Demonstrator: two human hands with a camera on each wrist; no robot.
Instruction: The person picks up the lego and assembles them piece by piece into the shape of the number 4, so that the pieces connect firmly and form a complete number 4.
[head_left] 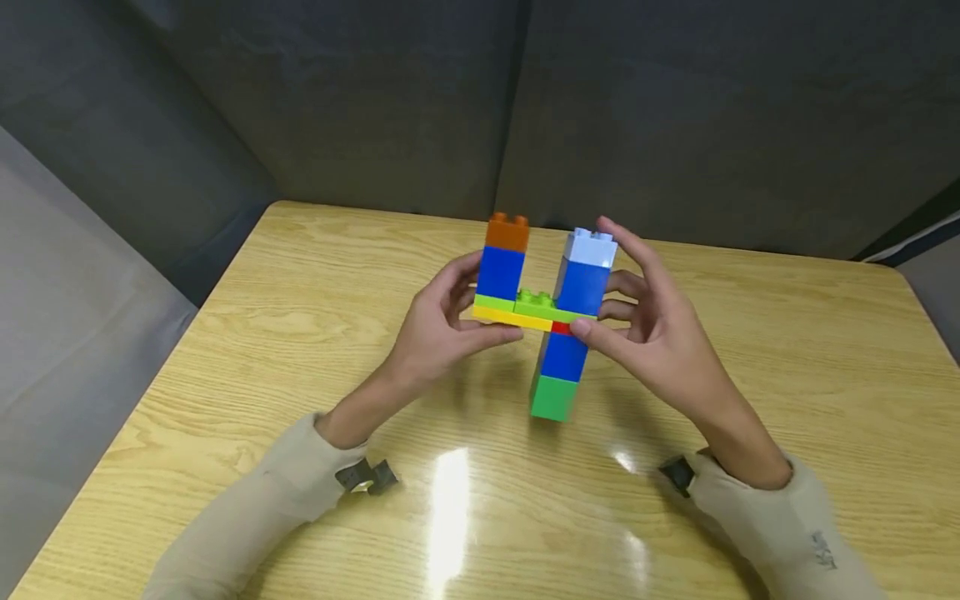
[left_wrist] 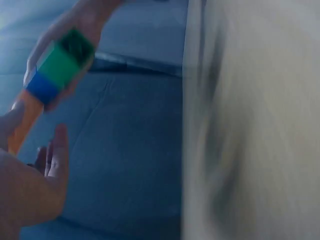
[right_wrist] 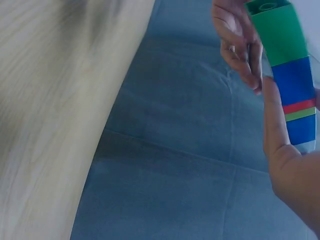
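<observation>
A build of stacked toy building bricks (head_left: 568, 354) is held up over the table between both hands. Its left column carries an orange brick (head_left: 507, 232) over a blue one, its right column a pale blue brick (head_left: 590, 247) over blue. Lime and yellow plates (head_left: 512, 317) join the columns; a red plate, a blue brick and a green brick (right_wrist: 280, 37) extend below. My left hand (head_left: 435, 329) grips the left end, thumb along the yellow plate, other fingers partly hidden behind the column. My right hand (head_left: 663, 337) pinches the right side, thumb by the red plate, index finger raised beside the pale blue brick.
The wooden table (head_left: 300, 275) lies beneath both forearms, with bright reflections on its surface. Dark grey cloth (head_left: 375, 100) hangs behind its far edge and on the left. A small black device (head_left: 366, 477) sits at the left cuff, another (head_left: 678, 475) at the right cuff.
</observation>
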